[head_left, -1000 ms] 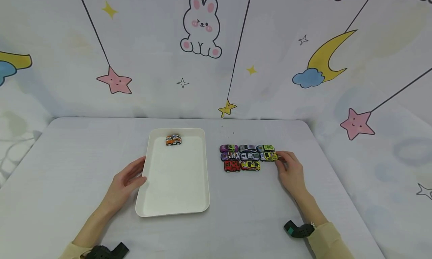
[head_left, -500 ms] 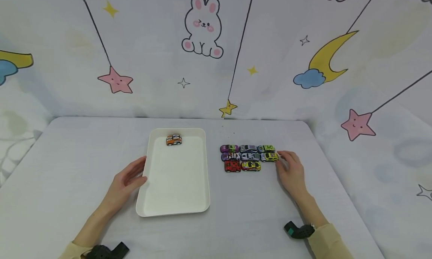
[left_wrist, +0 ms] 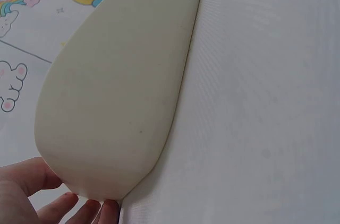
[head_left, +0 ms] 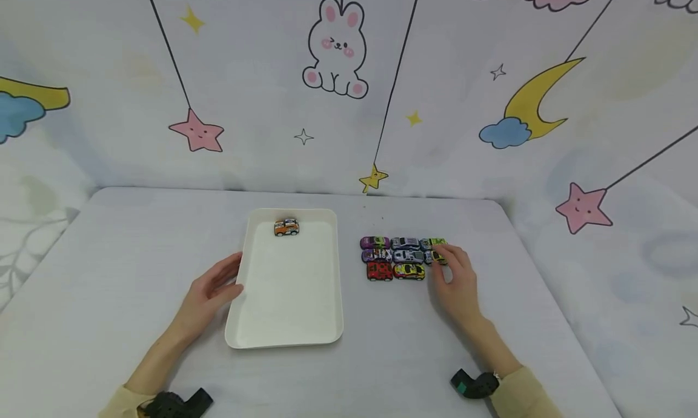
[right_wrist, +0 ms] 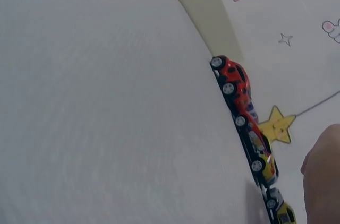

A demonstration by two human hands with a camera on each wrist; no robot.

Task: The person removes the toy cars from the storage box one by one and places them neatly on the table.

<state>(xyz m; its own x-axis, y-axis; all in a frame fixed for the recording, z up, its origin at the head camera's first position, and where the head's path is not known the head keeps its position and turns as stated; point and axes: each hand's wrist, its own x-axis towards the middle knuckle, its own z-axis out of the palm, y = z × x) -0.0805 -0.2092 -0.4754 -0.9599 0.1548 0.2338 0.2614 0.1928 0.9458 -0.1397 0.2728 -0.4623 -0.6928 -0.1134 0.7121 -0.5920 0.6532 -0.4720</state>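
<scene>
My left hand (head_left: 209,288) rests against the left side of the white tray (head_left: 289,297), thumb and fingertips at its rim. In the left wrist view, the fingertips (left_wrist: 66,201) touch the tray's wall at one end. An orange toy car (head_left: 286,227) sits in the tray's far end. My right hand (head_left: 457,281) is over the right end of a block of small toy cars, finger and thumb on either side of a yellow toy car (head_left: 429,257), partly covering it. A green toy car (head_left: 431,243) lies just behind it, overlapped by the fingers.
Several cars sit in close rows right of the tray: purple (head_left: 374,243), silver (head_left: 405,243) and others. A red car (head_left: 379,271) and a yellow-red car (head_left: 409,272) form the near row. A patterned backdrop (head_left: 262,163) rises behind the table's far edge.
My right hand has shifted left from the right end of the middle row to over its yellow car. My left hand stays at the tray, and the head view has tilted slightly.
</scene>
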